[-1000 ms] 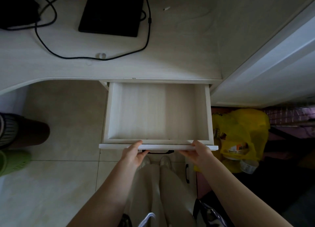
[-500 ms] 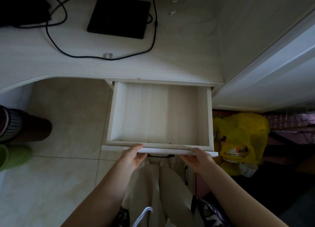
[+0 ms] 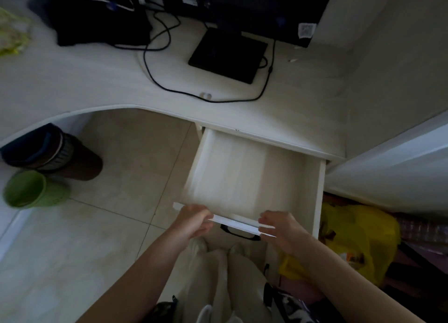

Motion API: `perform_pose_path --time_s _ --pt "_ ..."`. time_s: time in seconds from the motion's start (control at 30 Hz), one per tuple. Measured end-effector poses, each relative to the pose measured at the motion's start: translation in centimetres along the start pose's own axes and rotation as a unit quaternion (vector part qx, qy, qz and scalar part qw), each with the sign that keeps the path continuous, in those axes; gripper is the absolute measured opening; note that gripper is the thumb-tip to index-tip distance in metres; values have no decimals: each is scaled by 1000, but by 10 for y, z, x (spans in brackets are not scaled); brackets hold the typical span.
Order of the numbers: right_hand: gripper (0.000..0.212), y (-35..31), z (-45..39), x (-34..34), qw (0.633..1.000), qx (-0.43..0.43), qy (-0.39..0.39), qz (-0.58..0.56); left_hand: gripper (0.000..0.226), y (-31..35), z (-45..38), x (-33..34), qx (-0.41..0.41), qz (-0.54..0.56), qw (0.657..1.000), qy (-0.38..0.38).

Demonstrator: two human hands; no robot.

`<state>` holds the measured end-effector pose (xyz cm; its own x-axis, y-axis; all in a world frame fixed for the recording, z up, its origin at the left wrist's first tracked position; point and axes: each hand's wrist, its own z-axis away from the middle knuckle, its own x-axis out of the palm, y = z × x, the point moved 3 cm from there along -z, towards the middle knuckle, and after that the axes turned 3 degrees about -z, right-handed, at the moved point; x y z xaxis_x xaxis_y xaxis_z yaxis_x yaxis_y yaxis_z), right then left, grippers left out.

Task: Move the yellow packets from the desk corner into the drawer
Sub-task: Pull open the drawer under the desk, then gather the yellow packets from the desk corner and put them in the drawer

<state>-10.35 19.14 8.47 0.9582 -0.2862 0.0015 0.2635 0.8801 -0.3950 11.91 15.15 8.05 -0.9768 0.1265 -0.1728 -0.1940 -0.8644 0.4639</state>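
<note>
Two hands: my left hand (image 3: 194, 222) and right hand (image 3: 282, 228) curl on the drawer (image 3: 244, 177) front.
Grip: both seemingly clamped on it, though blurred.
Drawer: open below the table (image 3: 97, 85).

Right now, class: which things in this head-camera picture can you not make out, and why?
- Yellow packets: blurred and cut by the left edge; no count possible.
- Drawer: front corners hidden by left hand and right hand.
- Monitor: top cut off by the upper edge.
</note>
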Motion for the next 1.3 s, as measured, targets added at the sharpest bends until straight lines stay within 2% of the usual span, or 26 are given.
perform_pose_path --time_s 0.13,0.23,0.37,0.5,0.6,0.7,0.87,1.0,1.13,1.3 --pt "41 -24 -2 44 984 -72 27 163 19 7 11 -33 110 -68 990 51" --pt "41 -35 3 87 949 -138 29 283 21 7 18 -63 181 -147 966 107" --pt "39 -40 21 150 860 -248 -5 446 24 8 30 -110 225 -188 940 171" --pt "36 -39 42 218 775 -329 -28 539 24 4 41 -172 249 -224 915 225" --pt "35 -33 55 271 702 -368 -48 608 25 -1 45 -223 258 -261 894 257" --pt "36 -26 63 320 654 -385 -64 648 25 -9 45 -272 251 -275 884 283" --pt "36 -29 70 394 613 -406 -82 673 26 -20 44 -341 242 -296 868 317" --pt "42 -43 75 452 610 -424 -97 662 27 -15 40 -393 237 -303 855 348" --pt "37 -67 74 504 572 -456 -96 675 28 2 28 -438 224 -301 850 371" --pt "46 -110 56 572 559 -469 -119 673 26 36 6 -493 221 -290 839 404"
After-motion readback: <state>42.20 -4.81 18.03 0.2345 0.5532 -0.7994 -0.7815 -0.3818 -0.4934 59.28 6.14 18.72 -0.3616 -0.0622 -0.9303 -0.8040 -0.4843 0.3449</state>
